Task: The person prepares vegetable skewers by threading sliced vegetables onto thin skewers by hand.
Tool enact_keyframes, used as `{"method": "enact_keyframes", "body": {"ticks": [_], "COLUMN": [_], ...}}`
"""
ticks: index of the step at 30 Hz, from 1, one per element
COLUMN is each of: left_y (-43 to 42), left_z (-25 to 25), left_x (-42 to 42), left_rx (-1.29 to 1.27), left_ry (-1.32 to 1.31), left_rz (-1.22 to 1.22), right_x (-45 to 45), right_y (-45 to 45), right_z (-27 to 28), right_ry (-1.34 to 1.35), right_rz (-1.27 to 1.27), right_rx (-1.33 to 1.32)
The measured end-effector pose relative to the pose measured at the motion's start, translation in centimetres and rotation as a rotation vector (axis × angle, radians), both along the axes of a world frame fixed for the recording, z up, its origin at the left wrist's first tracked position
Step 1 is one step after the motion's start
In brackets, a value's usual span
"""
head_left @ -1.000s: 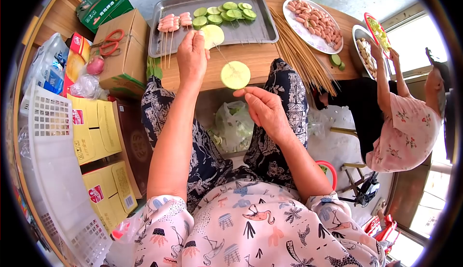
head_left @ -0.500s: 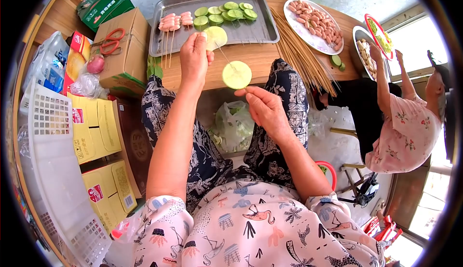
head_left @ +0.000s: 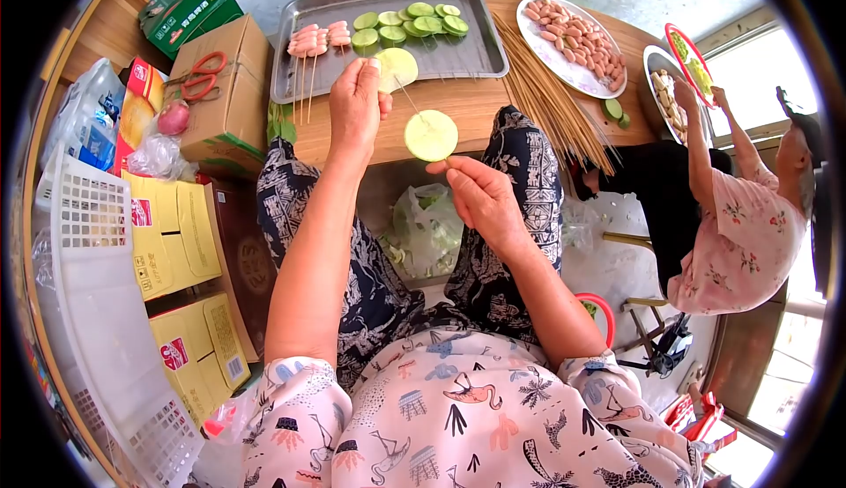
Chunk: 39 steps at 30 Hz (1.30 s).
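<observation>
My left hand (head_left: 357, 109) pinches a pale green round slice (head_left: 398, 70) by its left edge, over the front of the metal tray (head_left: 308, 8). A thin skewer runs from that slice down to a second round slice (head_left: 430, 136). Below the second slice, my right hand (head_left: 480, 197) is closed, its fingertips at the slice's lower edge; whether they hold the skewer's end is too small to tell. Green-rimmed slices (head_left: 392, 35) and skewered pink pieces (head_left: 308, 41) lie on the tray. Bare skewers (head_left: 546, 92) are spread to its right.
A white plate (head_left: 531, 37) of pink pieces stands at the back right. Beyond it, a person (head_left: 740, 232) holds a red-rimmed basket (head_left: 677, 33) over a bowl. Boxes (head_left: 216, 92), red scissors (head_left: 204, 77) and a white crate (head_left: 97, 312) are at left. A plastic bag (head_left: 427, 228) lies below.
Both hands and the two slices have shifted only slightly, with the grips unchanged. The other person's red-rimmed basket and arms have moved a little.
</observation>
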<state>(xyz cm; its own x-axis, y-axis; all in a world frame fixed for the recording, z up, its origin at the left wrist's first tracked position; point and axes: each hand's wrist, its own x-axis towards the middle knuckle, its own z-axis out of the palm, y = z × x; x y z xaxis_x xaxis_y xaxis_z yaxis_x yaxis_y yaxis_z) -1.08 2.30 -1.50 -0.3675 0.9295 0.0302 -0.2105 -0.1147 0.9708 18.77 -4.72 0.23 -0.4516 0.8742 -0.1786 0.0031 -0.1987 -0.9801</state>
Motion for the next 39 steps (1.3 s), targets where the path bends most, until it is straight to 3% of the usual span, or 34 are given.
{"method": "enact_keyframes", "body": {"ticks": [13,19,29,33,35,39], "left_y": [-0.4,-0.4,-0.5,-0.6,-0.3,-0.6], "left_z": [0.6,0.4,-0.2,0.4,0.9,1.4], "left_x": [-0.1,0.0,1.1,1.7,2.2,2.4], "left_rx": [-0.053,-0.068,-0.105,-0.074,-0.071,0.002], "left_ry": [0.026,0.037,0.144,0.033,-0.496,-0.741], "left_rz": [-0.067,-0.065,-0.085,-0.114,-0.258,-0.452], "right_x": [0.2,-0.2,-0.4,-0.3,-0.3,-0.4], "right_y": [0.2,-0.1,0.8,1.0,1.1,1.2], "right_z": [-0.2,-0.9,-0.3,-0.2,-0.2,0.0], "right_ry": [0.075,-0.054,0.014,0.071,0.077,0.147], "right_rz": [0.009,-0.052,-0.066,-0.052,-0.054,-0.019], "right_rx": [-0.113,0.069,-0.007,-0.047,-0.059,-0.106]}}
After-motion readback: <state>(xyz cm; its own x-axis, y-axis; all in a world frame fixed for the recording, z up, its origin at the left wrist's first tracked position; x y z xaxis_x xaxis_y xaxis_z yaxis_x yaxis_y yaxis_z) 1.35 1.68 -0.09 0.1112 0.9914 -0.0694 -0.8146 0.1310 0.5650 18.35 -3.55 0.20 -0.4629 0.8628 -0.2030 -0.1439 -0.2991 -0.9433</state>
